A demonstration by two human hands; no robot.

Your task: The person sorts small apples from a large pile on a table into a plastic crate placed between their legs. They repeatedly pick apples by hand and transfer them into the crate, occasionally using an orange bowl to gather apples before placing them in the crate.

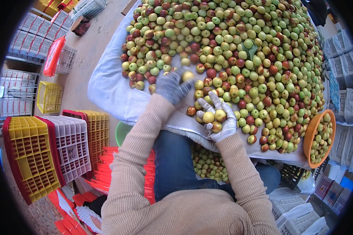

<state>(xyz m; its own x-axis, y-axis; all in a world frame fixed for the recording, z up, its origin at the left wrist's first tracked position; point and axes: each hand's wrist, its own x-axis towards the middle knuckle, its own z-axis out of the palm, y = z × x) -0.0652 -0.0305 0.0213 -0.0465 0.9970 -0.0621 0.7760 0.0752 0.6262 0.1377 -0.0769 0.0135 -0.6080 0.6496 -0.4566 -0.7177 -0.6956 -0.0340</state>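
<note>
A large heap of green, yellow and red-brown jujubes (223, 38) covers a white padded cloth (114, 91) before me. In a grey knit glove, my left hand (174, 85) is blurred at the heap's near edge. A yellow jujube (188, 76) sits between its thumb and fingers. My right hand (223, 123), in a whitish, worn glove, is turned palm up to the right of the left one. Several yellow jujubes with brown patches (208, 117) rest in its cupped palm and fingers. Loose fruit lies around both hands.
An orange basket (308, 141) of jujubes stands at the cloth's right corner. Yellow and white plastic crates (67, 149) are at left, beside red packaging (103, 173). More jujubes (209, 164) lie below the cloth's edge. Bagged crates (300, 217) stand at lower right.
</note>
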